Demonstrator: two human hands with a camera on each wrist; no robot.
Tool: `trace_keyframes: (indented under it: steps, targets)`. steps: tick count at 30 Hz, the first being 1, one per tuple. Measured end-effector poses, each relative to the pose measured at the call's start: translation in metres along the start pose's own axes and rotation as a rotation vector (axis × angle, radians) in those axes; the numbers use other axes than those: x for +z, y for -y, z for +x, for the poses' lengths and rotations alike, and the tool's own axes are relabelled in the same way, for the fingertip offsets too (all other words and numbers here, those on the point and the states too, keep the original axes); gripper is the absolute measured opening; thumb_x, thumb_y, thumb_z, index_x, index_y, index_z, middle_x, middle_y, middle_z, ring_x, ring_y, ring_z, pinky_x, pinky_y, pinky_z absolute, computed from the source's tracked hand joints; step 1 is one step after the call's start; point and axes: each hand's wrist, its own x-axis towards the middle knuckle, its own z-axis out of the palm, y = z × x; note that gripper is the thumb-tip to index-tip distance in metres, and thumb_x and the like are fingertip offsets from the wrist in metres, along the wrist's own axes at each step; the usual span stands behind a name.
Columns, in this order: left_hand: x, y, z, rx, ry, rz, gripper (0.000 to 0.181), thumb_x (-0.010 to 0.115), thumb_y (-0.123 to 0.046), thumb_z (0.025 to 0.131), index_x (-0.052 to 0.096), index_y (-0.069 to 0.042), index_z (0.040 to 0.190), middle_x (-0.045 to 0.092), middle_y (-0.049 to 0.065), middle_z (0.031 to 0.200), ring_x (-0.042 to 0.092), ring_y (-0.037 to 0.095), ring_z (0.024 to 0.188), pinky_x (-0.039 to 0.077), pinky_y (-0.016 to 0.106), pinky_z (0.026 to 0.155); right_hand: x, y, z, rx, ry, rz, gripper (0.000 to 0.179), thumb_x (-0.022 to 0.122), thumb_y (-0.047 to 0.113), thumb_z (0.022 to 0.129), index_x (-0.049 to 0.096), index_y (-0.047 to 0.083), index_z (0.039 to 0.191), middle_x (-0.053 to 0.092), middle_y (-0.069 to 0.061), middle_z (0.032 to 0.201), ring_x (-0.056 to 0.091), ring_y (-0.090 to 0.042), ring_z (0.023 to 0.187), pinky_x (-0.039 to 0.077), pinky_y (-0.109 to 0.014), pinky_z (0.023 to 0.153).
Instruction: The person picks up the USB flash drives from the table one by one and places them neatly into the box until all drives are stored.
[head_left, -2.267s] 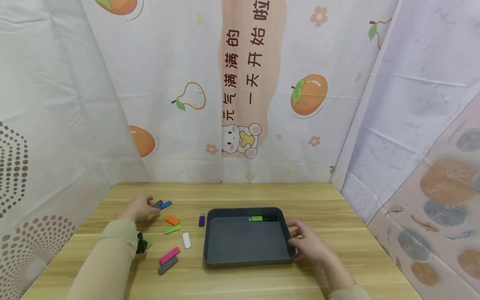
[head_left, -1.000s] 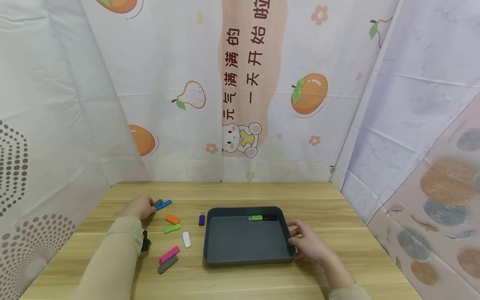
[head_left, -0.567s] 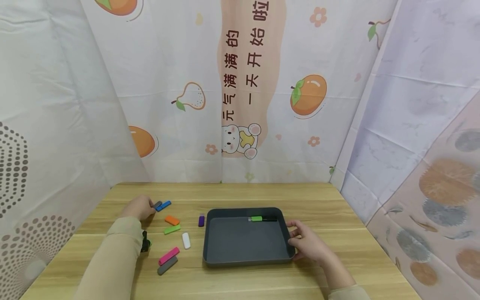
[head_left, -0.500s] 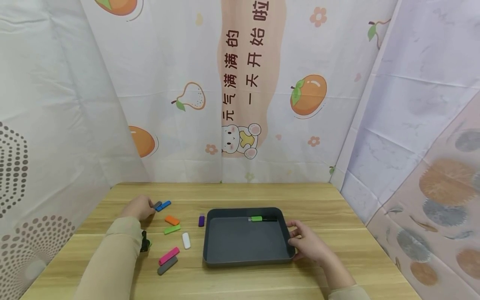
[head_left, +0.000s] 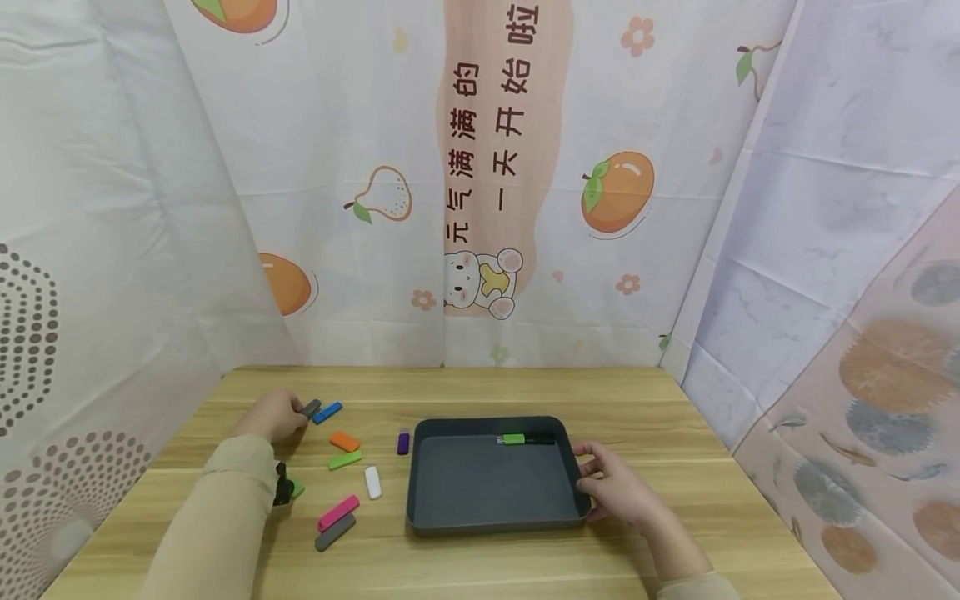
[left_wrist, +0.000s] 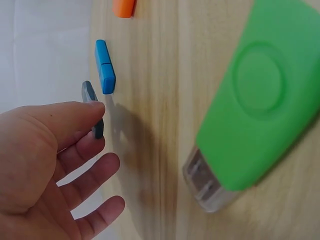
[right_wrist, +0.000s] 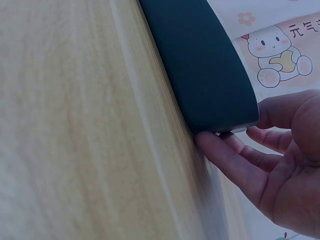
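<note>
At the far left of the table my left hand (head_left: 277,415) pinches a grey USB flash drive (head_left: 311,408) between thumb and fingers. The left wrist view shows that grey drive (left_wrist: 88,92) lifted off the wood, its middle covered by the thumb. Close by lies a blue flash drive (head_left: 327,412), apart from it. My right hand (head_left: 617,487) grips the right wall of a dark grey tray (head_left: 497,527), thumb at the rim and fingers against the outside. Inside the tray, along the back, lie a green flash drive (head_left: 513,439) and a black one (head_left: 540,439).
Loose on the table are orange (head_left: 345,441), light green (head_left: 345,460), white (head_left: 372,482), purple (head_left: 403,442), pink (head_left: 339,512) and another grey flash drive (head_left: 335,532). A large-looking green flash drive (left_wrist: 250,115) lies under the left wrist. A printed curtain (head_left: 360,275) hangs behind the table.
The left hand has taken the grey flash drive and drawn it slightly left, away from the blue one. The right hand and the tray stay where they were.
</note>
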Motion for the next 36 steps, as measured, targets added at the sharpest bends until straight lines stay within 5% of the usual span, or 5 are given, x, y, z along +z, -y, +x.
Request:
trace_keyframes:
  steps: [10,19,36]
  targets:
    - [-0.004,-0.008,-0.003,0.036,-0.028,-0.05,0.023,0.062,-0.018,0.098,0.066,0.001,0.111,0.065,0.014,0.099,0.057,0.031,0.086,0.048,0.044,0.074,0.001,-0.002,0.001,0.002,-0.007,0.001,0.048,0.055,-0.007,0.097,0.041,-0.002,0.143,0.047,-0.025,0.11,0.061,-0.032,0.082,0.058,-0.051,0.06]
    - [-0.012,-0.023,0.001,0.106,-0.061,-0.006,0.028,0.064,-0.02,0.098,0.066,0.001,0.116,0.065,0.018,0.107,0.059,0.035,0.095,0.048,0.055,0.084,0.0,-0.002,0.0,0.002,-0.001,0.002,0.048,0.055,-0.007,0.097,0.041,-0.002,0.143,0.047,-0.025,0.11,0.061,-0.032,0.082,0.058,-0.052,0.06]
    - [-0.027,-0.051,0.001,0.237,-0.127,0.039,0.026,0.068,-0.018,0.096,0.069,0.002,0.113,0.068,0.015,0.103,0.062,0.031,0.093,0.05,0.052,0.083,0.0,-0.002,0.0,-0.001,0.001,0.003,0.048,0.055,-0.007,0.097,0.041,-0.002,0.143,0.047,-0.025,0.11,0.061,-0.032,0.082,0.058,-0.051,0.06]
